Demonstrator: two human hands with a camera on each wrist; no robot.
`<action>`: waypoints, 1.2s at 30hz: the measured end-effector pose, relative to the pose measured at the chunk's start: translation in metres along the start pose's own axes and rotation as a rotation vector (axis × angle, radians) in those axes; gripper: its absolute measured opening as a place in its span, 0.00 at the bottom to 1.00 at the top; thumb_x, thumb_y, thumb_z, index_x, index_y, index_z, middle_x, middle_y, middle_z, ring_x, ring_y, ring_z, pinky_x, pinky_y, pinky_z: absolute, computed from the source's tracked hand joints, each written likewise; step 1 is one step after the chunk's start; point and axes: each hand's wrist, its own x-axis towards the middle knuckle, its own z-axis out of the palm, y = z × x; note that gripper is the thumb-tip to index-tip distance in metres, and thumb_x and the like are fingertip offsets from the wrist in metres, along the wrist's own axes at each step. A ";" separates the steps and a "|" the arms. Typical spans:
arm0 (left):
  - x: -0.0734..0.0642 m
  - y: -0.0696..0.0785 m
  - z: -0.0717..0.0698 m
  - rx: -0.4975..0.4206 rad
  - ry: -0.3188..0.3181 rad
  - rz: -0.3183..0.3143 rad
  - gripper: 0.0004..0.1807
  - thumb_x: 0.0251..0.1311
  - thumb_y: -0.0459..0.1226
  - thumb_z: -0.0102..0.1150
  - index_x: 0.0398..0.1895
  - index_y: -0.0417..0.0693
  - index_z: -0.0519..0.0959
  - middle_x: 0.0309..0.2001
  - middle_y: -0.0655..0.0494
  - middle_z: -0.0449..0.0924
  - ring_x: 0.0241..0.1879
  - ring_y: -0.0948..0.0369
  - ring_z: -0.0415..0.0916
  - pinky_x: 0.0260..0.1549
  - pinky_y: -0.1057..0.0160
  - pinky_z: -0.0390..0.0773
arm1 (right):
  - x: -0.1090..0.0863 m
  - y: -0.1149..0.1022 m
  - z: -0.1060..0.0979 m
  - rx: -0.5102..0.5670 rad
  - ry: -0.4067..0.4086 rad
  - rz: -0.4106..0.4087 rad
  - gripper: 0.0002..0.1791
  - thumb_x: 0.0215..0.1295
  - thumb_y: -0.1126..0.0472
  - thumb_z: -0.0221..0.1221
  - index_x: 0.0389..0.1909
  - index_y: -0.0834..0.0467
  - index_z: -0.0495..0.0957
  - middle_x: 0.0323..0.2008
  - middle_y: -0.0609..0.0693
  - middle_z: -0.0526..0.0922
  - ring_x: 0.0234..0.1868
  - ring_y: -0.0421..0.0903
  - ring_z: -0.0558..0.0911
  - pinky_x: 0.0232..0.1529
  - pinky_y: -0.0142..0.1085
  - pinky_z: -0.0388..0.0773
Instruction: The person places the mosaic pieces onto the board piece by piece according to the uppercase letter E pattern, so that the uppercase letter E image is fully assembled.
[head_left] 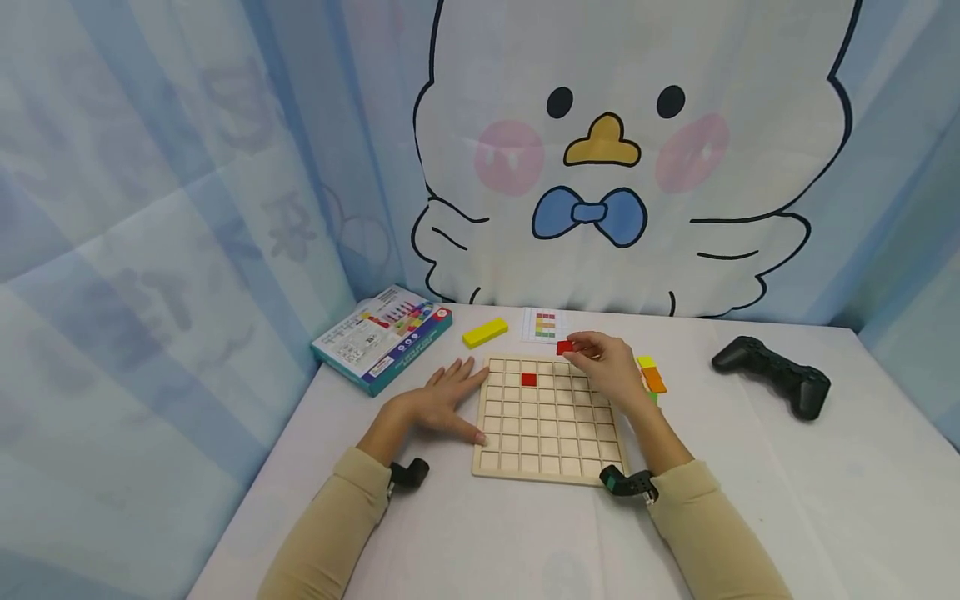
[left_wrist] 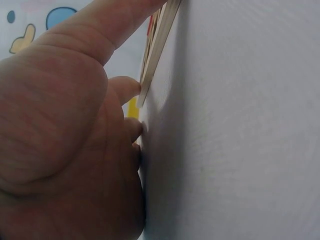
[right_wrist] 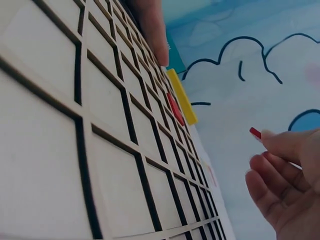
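Observation:
A wooden grid board (head_left: 538, 418) lies on the white table, with one red square tile (head_left: 528, 380) in a cell near its far left. My right hand (head_left: 611, 367) pinches another red tile (head_left: 564, 347) between thumb and fingertips, above the board's far edge. In the right wrist view that held tile (right_wrist: 255, 133) shows edge-on, raised over the grid. My left hand (head_left: 442, 402) is spread flat on the table, thumb and fingertips at the board's left edge. The left wrist view shows the thumb and a finger against the board's side (left_wrist: 159, 55).
A printed pattern card (head_left: 543, 326) lies behind the board, beside a yellow block (head_left: 485, 332). At the left back is a teal game box (head_left: 382, 337). Yellow, orange (head_left: 654, 381) and green pieces sit partly behind my right wrist. A black game controller (head_left: 772, 375) lies at the right.

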 end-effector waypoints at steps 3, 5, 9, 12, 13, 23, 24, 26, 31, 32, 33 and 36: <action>0.000 0.001 0.000 0.002 -0.004 -0.003 0.68 0.50 0.69 0.70 0.86 0.61 0.41 0.86 0.49 0.27 0.85 0.50 0.22 0.81 0.43 0.25 | 0.000 0.001 0.004 -0.029 -0.033 -0.001 0.18 0.71 0.60 0.66 0.58 0.63 0.83 0.44 0.58 0.87 0.44 0.53 0.84 0.41 0.31 0.79; 0.000 0.002 0.000 0.007 -0.004 -0.008 0.68 0.50 0.69 0.70 0.86 0.61 0.41 0.86 0.49 0.27 0.85 0.50 0.22 0.81 0.43 0.25 | -0.001 0.001 0.007 -0.033 -0.065 0.004 0.18 0.71 0.60 0.67 0.57 0.63 0.84 0.45 0.59 0.87 0.44 0.53 0.83 0.42 0.33 0.79; 0.000 0.002 0.000 0.017 0.002 -0.013 0.67 0.50 0.69 0.70 0.86 0.62 0.42 0.86 0.50 0.28 0.85 0.50 0.22 0.81 0.43 0.26 | -0.002 -0.001 0.012 -0.061 -0.126 0.011 0.18 0.70 0.60 0.67 0.57 0.62 0.85 0.48 0.59 0.87 0.46 0.53 0.82 0.44 0.38 0.80; -0.001 0.002 0.001 0.017 0.002 -0.015 0.67 0.49 0.70 0.69 0.86 0.62 0.42 0.86 0.50 0.27 0.85 0.51 0.22 0.81 0.43 0.26 | -0.003 0.001 0.016 -0.097 -0.159 0.009 0.17 0.70 0.59 0.67 0.56 0.61 0.85 0.50 0.58 0.86 0.46 0.52 0.81 0.45 0.39 0.79; -0.001 0.002 0.001 0.014 0.000 -0.017 0.68 0.49 0.70 0.69 0.86 0.62 0.42 0.86 0.50 0.27 0.85 0.51 0.22 0.81 0.43 0.25 | -0.004 0.000 0.017 -0.104 -0.167 0.012 0.16 0.70 0.59 0.67 0.55 0.60 0.86 0.50 0.58 0.86 0.46 0.52 0.81 0.45 0.39 0.78; 0.000 0.001 0.000 0.004 -0.003 -0.006 0.67 0.49 0.70 0.69 0.86 0.63 0.42 0.86 0.51 0.27 0.85 0.51 0.21 0.81 0.43 0.25 | -0.006 -0.002 0.021 -0.135 -0.221 0.025 0.17 0.70 0.59 0.67 0.56 0.62 0.86 0.49 0.57 0.85 0.44 0.50 0.79 0.44 0.39 0.77; -0.001 0.001 0.000 0.004 -0.004 -0.006 0.67 0.49 0.70 0.69 0.86 0.63 0.42 0.86 0.51 0.27 0.85 0.51 0.21 0.81 0.44 0.25 | -0.005 -0.001 0.021 -0.141 -0.223 0.021 0.17 0.70 0.59 0.67 0.56 0.62 0.86 0.49 0.57 0.85 0.43 0.50 0.78 0.44 0.38 0.76; -0.001 0.001 -0.001 0.001 -0.005 -0.006 0.67 0.49 0.70 0.69 0.86 0.62 0.42 0.86 0.51 0.27 0.85 0.51 0.21 0.81 0.43 0.25 | -0.005 0.001 0.022 -0.155 -0.228 0.009 0.17 0.70 0.60 0.67 0.56 0.62 0.86 0.49 0.57 0.85 0.42 0.49 0.78 0.43 0.38 0.76; -0.001 0.001 -0.001 -0.001 -0.009 -0.005 0.68 0.49 0.70 0.69 0.86 0.62 0.41 0.86 0.50 0.26 0.85 0.51 0.21 0.81 0.44 0.24 | -0.005 0.003 0.025 -0.188 -0.229 -0.046 0.17 0.70 0.61 0.67 0.55 0.64 0.86 0.46 0.57 0.84 0.37 0.47 0.77 0.39 0.37 0.75; -0.002 0.001 -0.001 -0.004 -0.009 -0.004 0.68 0.49 0.70 0.70 0.86 0.62 0.41 0.86 0.50 0.26 0.85 0.51 0.21 0.81 0.43 0.24 | -0.005 0.003 0.025 -0.192 -0.227 -0.052 0.17 0.70 0.61 0.67 0.55 0.64 0.86 0.46 0.57 0.84 0.37 0.47 0.77 0.39 0.37 0.74; -0.001 0.001 -0.001 -0.005 -0.009 -0.003 0.68 0.49 0.70 0.70 0.86 0.62 0.41 0.86 0.50 0.26 0.85 0.51 0.21 0.81 0.43 0.24 | -0.005 0.003 0.026 -0.195 -0.227 -0.057 0.16 0.70 0.61 0.67 0.55 0.64 0.86 0.45 0.56 0.84 0.37 0.47 0.77 0.39 0.37 0.75; -0.001 0.001 -0.001 -0.010 -0.008 -0.002 0.68 0.49 0.70 0.70 0.86 0.62 0.42 0.86 0.50 0.26 0.85 0.51 0.21 0.81 0.43 0.24 | -0.005 0.003 0.027 -0.214 -0.231 -0.063 0.16 0.69 0.61 0.68 0.54 0.64 0.87 0.43 0.56 0.83 0.37 0.47 0.76 0.39 0.37 0.74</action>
